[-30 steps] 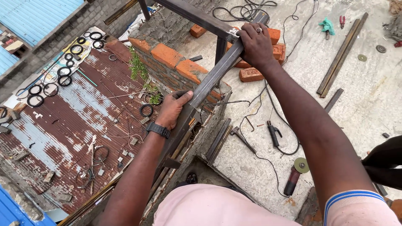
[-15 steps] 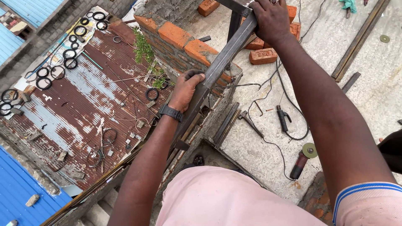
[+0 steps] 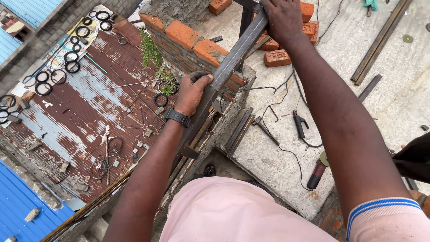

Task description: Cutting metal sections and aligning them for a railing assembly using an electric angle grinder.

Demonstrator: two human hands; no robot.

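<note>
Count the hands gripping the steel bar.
2. The left hand grips the steel bar low, beside the brick wall; the right hand grips it higher, at the picture's top.

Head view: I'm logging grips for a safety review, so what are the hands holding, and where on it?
Both hold one long dark steel bar. The left hand grips its middle stretch beside the brick wall; the right hand clasps it higher, near the upper end.

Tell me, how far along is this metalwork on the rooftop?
Done: an upright dark steel post already stands by the brick wall. In hand: the left hand and right hand both grip a long steel bar leaning against that post. Left: no weld shows, and the electrode holder and grinder lie unused on the concrete.
</note>
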